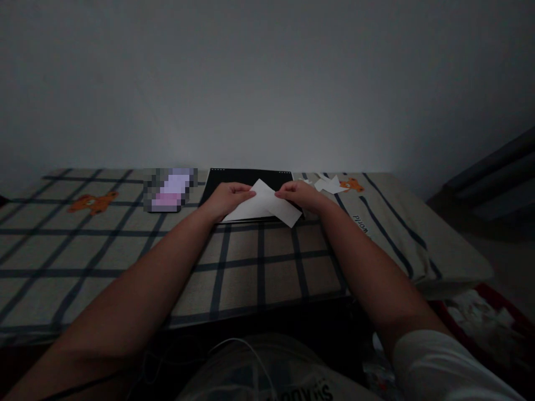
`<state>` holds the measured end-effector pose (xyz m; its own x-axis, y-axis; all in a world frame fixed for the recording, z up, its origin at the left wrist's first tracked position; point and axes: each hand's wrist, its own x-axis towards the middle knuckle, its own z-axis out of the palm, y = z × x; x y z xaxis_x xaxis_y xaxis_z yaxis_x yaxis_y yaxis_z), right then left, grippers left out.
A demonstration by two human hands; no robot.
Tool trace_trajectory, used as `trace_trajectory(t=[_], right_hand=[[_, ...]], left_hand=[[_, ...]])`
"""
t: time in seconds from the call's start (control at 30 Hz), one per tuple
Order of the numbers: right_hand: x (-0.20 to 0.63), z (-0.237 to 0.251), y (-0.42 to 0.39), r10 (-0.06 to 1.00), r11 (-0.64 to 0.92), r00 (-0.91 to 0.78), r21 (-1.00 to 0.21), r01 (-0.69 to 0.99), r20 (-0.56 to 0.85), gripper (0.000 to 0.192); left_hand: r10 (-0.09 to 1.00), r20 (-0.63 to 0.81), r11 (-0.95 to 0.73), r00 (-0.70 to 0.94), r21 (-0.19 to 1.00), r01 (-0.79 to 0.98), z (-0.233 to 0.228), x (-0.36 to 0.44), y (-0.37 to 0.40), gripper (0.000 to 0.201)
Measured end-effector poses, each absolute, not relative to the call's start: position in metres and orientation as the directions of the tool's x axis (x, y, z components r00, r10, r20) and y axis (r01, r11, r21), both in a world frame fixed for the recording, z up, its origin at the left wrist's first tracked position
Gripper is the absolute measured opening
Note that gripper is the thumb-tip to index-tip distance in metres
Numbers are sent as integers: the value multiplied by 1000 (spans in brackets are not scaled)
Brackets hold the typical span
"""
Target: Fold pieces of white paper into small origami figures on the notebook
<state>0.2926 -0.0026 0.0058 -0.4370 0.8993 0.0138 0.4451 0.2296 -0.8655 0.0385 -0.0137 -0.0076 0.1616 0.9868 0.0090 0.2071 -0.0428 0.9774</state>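
Head view: left hand (pixel 227 197) and right hand (pixel 299 194) are both pinching a folded white paper (pixel 267 208), fingers curled onto its top edge. Paper is lying on a black pad (pixel 246 177) on the checked cloth (pixel 259 262). Paper scraps (pixel 331 184) are sitting nearby. Lighting is dim; fingertips are hard to make out.

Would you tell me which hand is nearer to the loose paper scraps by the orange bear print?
Right. The right hand sits just beside the paper scraps; the left hand is farther away, across the white paper.
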Motion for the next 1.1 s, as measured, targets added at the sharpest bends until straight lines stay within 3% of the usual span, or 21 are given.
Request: trace_trajectory(t=[0.23, 0.57, 0.8, 1.1], right_hand=[[291, 6, -4, 898, 190, -439, -882, 432, -22, 32], [290, 6, -5, 886, 259, -462, -859, 442, 29, 32], [287, 7, -10, 885, 187, -466, -897, 400, -23, 32], [285, 1, -6, 876, 238, -483, -884, 401, 17, 27]], left_hand=[[988, 14, -54, 152, 963, 262, -6, 38, -13, 37], [980, 3, -59, 197, 959, 279, -8, 39, -14, 41], [978, -10, -56, 209, 950, 306, -1, 41, -18, 30], [970, 4, -92, 242, 931, 354, 2, 41, -21, 28]])
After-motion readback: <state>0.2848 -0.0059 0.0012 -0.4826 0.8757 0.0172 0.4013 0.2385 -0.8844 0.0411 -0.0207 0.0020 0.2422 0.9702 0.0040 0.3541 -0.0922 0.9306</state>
